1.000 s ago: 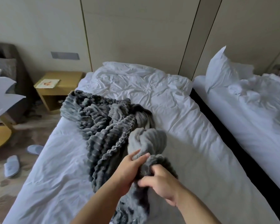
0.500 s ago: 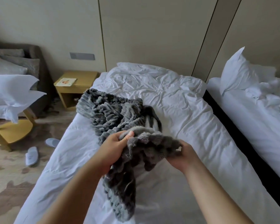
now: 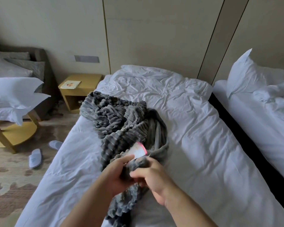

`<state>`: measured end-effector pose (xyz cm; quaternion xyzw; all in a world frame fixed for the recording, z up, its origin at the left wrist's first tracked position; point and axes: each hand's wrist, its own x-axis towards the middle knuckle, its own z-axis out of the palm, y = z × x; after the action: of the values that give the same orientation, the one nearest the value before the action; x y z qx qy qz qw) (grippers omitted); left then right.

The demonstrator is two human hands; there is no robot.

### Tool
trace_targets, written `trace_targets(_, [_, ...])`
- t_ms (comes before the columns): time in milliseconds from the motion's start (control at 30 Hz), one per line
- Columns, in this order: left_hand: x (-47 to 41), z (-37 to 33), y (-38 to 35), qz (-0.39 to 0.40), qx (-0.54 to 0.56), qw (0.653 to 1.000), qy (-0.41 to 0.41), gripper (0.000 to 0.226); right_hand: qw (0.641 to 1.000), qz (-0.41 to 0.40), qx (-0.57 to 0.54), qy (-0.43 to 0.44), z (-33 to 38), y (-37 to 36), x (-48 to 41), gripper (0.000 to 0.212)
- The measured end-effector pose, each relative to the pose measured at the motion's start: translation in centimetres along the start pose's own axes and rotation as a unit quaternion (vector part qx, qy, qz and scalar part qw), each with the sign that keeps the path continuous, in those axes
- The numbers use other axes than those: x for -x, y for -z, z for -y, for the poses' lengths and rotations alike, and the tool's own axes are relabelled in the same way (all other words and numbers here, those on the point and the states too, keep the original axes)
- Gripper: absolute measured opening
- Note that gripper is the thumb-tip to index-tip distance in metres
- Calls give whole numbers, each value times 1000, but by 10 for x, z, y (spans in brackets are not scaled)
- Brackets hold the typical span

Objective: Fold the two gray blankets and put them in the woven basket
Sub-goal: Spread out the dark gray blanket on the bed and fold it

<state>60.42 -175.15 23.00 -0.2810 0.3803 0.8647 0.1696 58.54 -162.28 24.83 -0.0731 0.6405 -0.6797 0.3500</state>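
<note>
Both hands, left hand (image 3: 116,174) and right hand (image 3: 152,177), close together, grip a bunched edge of the gray blanket (image 3: 121,122) heaped mid-bed (image 3: 203,145) toward its left edge; tangled folds may snag, likely spoiling the fold.

Blanket (image 3: 118,118): gray plush cloth, ribbed pile, fuzzy, matt. Tag (image 3: 138,150) on it: white, smooth, pink edge; cloth or paper, can't tell. Bed sheet (image 3: 195,128): white woven cloth, matt, creased. Nightstand (image 3: 88,82): pale wood, smooth, satin. Slippers (image 3: 35,158): white soft cloth. Carpet (image 3: 10,177): short pile, matt. Wall panels (image 3: 154,38): smooth, matt.
</note>
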Motion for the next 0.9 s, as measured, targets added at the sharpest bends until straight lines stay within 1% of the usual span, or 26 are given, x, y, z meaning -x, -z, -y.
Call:
trace_targets(67, [-1,-1,12,-86,-14,995,-41,25,998,29,30,-41,-10,9,0,12])
trace_targets(100, [0,-3,18,-114,-12,992,-51,21,998,7,4,-63,-15,14,-4,8])
trace_targets(133, [3,-5,21,-128,-2,990,-57,14,994,-45,-50,-90,-21,20,-11,6])
trace_targets(167, [9,-6,20,-123,3,991,-60,13,981,-100,-119,-119,-26,26,-19,7])
trace_targets(200, [16,-8,18,-105,-6,992,-65,17,963,-137,-178,-147,-28,31,-26,11])
trace_targets(233, [24,-9,14,-79,-29,994,-69,18,950,-140,-223,-170,-26,34,-31,19])
trace_targets(267, [32,-10,7,-56,-70,993,-73,20,940,-115,-263,-183,-23,36,-35,30])
trace_targets(333, [45,-14,-3,-13,-121,991,-48,23,924,-26,-343,-168,-17,37,-43,50])
trace_targets(367, [48,-17,-5,-5,-128,991,-24,23,916,0,-369,-157,-15,38,-46,54])
trace_targets(400, [50,-20,-6,-5,-129,992,-11,20,918,-5,-369,-147,-12,41,-49,50])
trace_targets(433, [50,-25,-4,-19,-129,991,-13,15,923,-26,-356,-142,-7,43,-53,41])
trace_targets(467, [49,-29,-1,-41,-129,990,-24,16,926,-56,-346,-140,-2,47,-56,33])
trace_targets(533, [48,-34,8,-64,-95,992,-46,26,907,-120,-378,-140,2,59,-61,24])
trace_targets(567, [49,-35,10,-63,-65,994,-55,26,896,-140,-401,-129,2,65,-62,18])
trace_targets(600, [49,-35,11,-57,-40,995,-66,20,888,-154,-418,-110,4,70,-60,14])
trace_targets(667, [50,-37,10,-54,-8,995,-86,7,878,-158,-447,-71,10,77,-54,18])
trace_targets(733, [52,-41,8,-68,9,992,-104,5,860,-164,-481,-52,20,88,-54,18])
trace_targets(767, [53,-45,7,-74,17,990,-115,8,845,-174,-503,-49,25,93,-55,17])
trace_targets(833, [56,-59,9,-106,35,981,-157,20,802,-212,-556,-51,36,107,-59,17])
trace_targets(900, [64,-78,23,-164,38,956,-240,21,748,-263,-609,-16,36,129,-60,5])
